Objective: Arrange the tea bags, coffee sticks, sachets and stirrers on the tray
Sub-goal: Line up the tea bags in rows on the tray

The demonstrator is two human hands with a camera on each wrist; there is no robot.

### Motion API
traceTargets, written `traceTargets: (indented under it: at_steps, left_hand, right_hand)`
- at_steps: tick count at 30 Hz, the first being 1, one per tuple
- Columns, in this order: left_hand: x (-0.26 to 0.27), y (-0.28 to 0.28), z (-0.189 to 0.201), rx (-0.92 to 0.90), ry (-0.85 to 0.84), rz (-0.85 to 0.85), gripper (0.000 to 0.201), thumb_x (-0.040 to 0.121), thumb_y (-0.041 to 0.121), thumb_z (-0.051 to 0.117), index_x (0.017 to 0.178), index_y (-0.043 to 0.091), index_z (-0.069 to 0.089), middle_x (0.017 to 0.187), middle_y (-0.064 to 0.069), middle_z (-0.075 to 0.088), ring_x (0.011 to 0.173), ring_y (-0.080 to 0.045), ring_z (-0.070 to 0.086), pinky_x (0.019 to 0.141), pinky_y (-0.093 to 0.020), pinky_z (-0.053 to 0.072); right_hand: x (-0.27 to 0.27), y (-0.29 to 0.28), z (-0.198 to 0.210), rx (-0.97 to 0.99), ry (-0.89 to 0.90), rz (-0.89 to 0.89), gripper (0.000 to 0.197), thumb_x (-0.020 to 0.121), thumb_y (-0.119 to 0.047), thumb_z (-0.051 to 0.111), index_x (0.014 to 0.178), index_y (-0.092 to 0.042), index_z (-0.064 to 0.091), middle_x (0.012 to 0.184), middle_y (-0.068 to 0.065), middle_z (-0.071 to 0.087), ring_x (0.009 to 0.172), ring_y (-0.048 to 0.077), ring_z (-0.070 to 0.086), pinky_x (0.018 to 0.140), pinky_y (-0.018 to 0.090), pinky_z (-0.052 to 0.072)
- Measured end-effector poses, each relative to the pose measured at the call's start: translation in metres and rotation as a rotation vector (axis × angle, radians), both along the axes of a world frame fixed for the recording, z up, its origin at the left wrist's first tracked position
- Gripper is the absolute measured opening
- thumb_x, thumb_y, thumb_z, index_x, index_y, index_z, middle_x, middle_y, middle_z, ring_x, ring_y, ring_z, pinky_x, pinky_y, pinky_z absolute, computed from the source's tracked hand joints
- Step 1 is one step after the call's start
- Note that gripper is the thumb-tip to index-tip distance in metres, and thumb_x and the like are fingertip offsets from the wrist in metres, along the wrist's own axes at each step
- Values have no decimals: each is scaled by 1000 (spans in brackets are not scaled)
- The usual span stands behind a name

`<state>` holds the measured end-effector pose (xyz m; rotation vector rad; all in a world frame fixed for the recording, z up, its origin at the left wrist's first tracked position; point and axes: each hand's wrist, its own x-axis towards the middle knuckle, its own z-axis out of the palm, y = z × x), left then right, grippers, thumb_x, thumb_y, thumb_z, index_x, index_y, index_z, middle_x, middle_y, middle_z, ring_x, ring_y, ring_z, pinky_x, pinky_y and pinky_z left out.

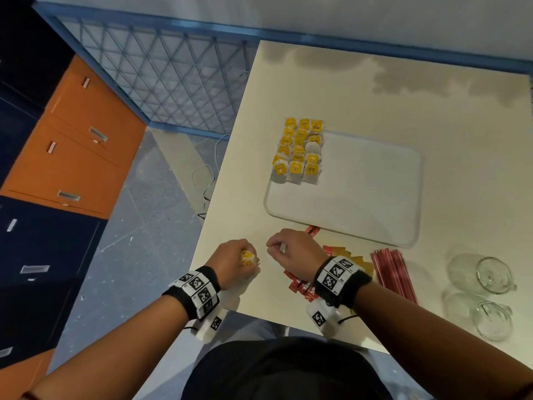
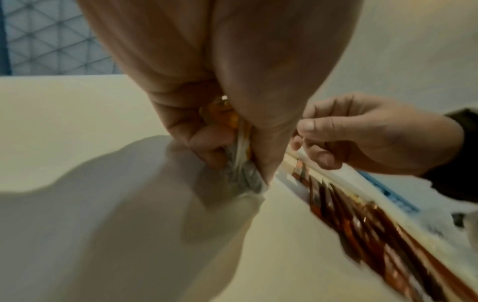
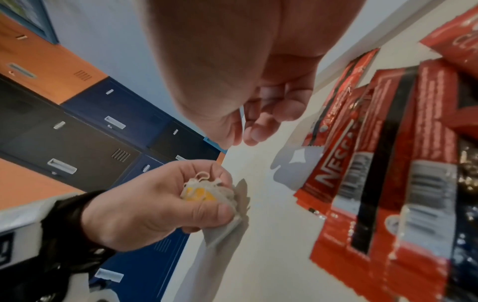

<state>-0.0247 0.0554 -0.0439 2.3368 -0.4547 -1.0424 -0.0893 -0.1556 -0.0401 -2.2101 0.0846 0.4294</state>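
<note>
Head view, near edge of the table [image 1: 375, 90]: the left hand [image 1: 235, 262] is closed round a bunch of tea bags [image 1: 248, 257], whose yellow tags and white strings are seen between the curled fingers. In the right wrist view, the same bunch [image 3: 207, 194] is gripped between thumb and fingers, with the paper ends hanging below the fist. Just to the right, the right hand [image 1: 291, 254] is held with its fingers curled inward; a thin white strip is pinched between thumb and forefinger, but what the strip is cannot be told. The two hands are near each other and are not touching.

Under and beside the right wrist, red coffee sticks [image 1: 300, 287] are spread flat on the table, with orange and yellow sachets [image 1: 357, 262] among them. Further right, a bundle of red stirrers [image 1: 393, 274] is laid, and two clear glass cups [image 1: 487, 293] are lying at the right edge.

Beyond the hands, a pale tray [image 1: 375, 226] is placed on the table. At its far left corner, a block of tea bags [image 1: 298, 151] is arranged in three overlapping columns, yellow tags up.
</note>
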Motion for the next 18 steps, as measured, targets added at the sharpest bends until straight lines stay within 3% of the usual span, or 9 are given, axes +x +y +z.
traceTargets:
  at_steps: [3, 5, 8, 12, 14, 18]
  left_hand:
    - [6, -11, 10, -119, 62, 37, 25, 79, 22, 83, 97, 24, 65, 90, 7, 72, 76, -6, 67, 68, -21, 54]
    - [12, -21, 16, -183, 107, 51, 26, 78, 20, 81, 96, 24, 63, 85, 3, 73, 73, -12, 69, 66, -30, 57]
    - [21, -34, 24, -201, 142, 4, 32, 69, 31, 76, 97, 26, 61, 83, 2, 74, 76, -19, 70, 72, -44, 57]
    - [32, -50, 28, -186, 164, -114, 35, 68, 29, 72, 100, 28, 58, 81, 4, 74, 74, -14, 69, 73, -42, 57]
    - [37, -57, 29, -170, 136, -177, 31, 75, 21, 73, 98, 30, 56, 81, 5, 73, 73, -10, 66, 72, -38, 56]
    - [45, -71, 33, -150, 75, -299, 33, 82, 13, 72, 106, 27, 53, 94, 3, 68, 81, -14, 62, 73, -36, 52]
  right_hand:
    - [-2, -1, 7, 89, 12, -71, 21, 93, -45, 61, 100, -30, 75, 96, -15, 70, 89, 1, 61, 78, 22, 47]
    - [-1, -2, 12, 138, 33, -137, 25, 90, -52, 64, 96, -31, 75, 92, -16, 71, 88, 0, 63, 77, 25, 50]
    - [2, -5, 18, 186, 67, -208, 27, 87, -60, 64, 94, -36, 75, 91, -20, 72, 89, 1, 65, 82, 36, 55]
    - [6, -12, 25, 238, 123, -285, 29, 82, -64, 64, 89, -39, 75, 90, -18, 74, 87, 5, 68, 85, 43, 58]
    - [8, -16, 30, 252, 127, -314, 26, 83, -62, 65, 86, -39, 76, 86, -16, 74, 83, 7, 68, 82, 42, 58]
    - [13, -24, 32, 346, 109, -421, 19, 90, -45, 71, 84, -29, 80, 83, -11, 75, 81, 4, 67, 76, 28, 53]
